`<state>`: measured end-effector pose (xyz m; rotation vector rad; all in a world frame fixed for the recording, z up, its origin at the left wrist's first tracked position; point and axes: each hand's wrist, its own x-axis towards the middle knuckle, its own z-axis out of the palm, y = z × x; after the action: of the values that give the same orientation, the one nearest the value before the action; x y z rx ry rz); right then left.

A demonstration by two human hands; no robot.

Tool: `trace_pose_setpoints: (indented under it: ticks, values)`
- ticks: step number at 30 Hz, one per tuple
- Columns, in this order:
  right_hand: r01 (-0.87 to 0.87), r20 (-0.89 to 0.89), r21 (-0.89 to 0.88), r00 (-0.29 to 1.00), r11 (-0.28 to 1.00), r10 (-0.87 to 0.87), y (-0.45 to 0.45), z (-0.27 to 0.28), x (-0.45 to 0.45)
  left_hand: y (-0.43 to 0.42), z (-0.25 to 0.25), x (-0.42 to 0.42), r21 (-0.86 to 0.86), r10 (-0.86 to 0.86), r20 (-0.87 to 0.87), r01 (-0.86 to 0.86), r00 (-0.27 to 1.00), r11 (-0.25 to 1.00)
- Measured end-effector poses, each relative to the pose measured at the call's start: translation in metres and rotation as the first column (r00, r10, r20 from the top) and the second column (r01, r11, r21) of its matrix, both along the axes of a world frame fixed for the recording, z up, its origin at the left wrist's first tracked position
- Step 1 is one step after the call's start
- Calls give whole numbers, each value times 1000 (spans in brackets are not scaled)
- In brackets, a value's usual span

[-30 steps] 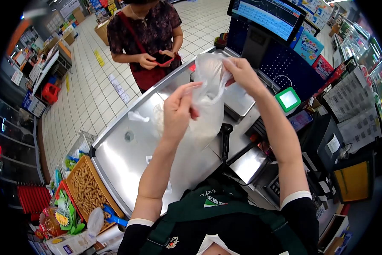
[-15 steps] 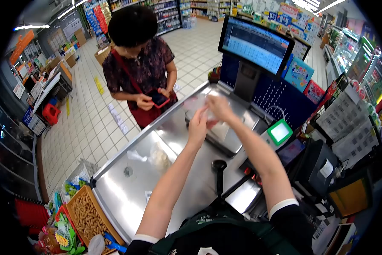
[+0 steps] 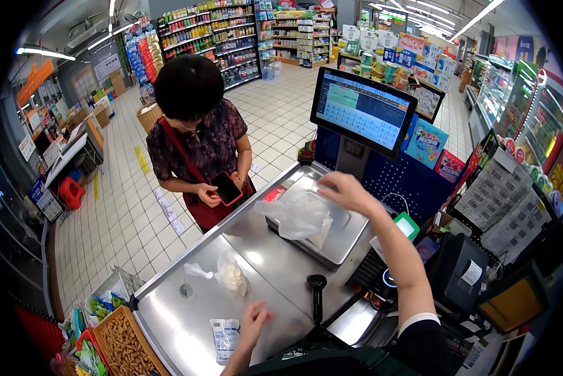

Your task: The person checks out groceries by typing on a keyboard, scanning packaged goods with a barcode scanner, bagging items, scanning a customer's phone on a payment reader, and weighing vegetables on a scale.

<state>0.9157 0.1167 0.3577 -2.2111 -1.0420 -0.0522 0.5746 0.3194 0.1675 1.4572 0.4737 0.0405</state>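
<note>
On the steel scale (image 3: pixel 347 241) lies a clear plastic bag (image 3: pixel 297 213) with a small red-and-white item (image 3: pixel 274 193) at its far left edge. My right hand (image 3: pixel 352 193) is just above the bag's right side, fingers bent and apart, gripping nothing that I can see. Lower down, my left hand (image 3: pixel 254 321) hovers over the counter with its fingers loosely apart and nothing in them. A white and blue packet (image 3: pixel 225 338) lies flat beside its wrist. Further up the counter rests a knotted clear bag of pale food (image 3: pixel 231 278).
A black handheld scanner (image 3: pixel 316 291) stands on the steel counter (image 3: pixel 168 301). Behind the scale rises a till screen (image 3: pixel 363 113). Across the counter stands a person holding a phone (image 3: pixel 226 188). A crate of peanuts (image 3: pixel 128 341) sits at lower left; a green-framed device (image 3: pixel 407 227) is at right.
My hands were together over the scale and have parted. The left has drawn back toward me; the right stays over the scale. The clear bag now lies on the scale, and the view has tilted up.
</note>
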Motion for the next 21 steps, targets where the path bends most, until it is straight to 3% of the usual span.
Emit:
trace_pose_setpoints:
  ticks: [4, 8, 12, 14, 17, 20, 21]
  values:
    - [154, 297, 37, 942, 987, -158, -2, 22, 27, -5, -13, -69, -73, 59, -141, -70, 988, 995]
    - [391, 468, 109, 791, 914, -394, 14, 26, 64, 8, -47, -94, -89, 27, -68, -33, 997, 996]
    - [506, 500, 88, 723, 858, -477, 26, 27, 91, 22, -41, -87, -8, 191, -17, -191, 982, 982]
    - [548, 663, 141, 566, 825, -489, 30, 30, 98, 33, -33, -81, 148, 296, -45, -287, 954, 946]
    - [661, 546, 22, 621, 750, -562, 33, 47, 103, 43, -37, -82, 211, 323, -23, -311, 946, 927]
    - [654, 520, -89, 674, 751, -525, 34, 49, 99, 44, -31, -85, 297, 330, -55, -300, 942, 906]
    - [612, 533, -54, 686, 789, -495, 36, 46, 91, 43, -28, -84, 321, 342, -67, -304, 937, 897]
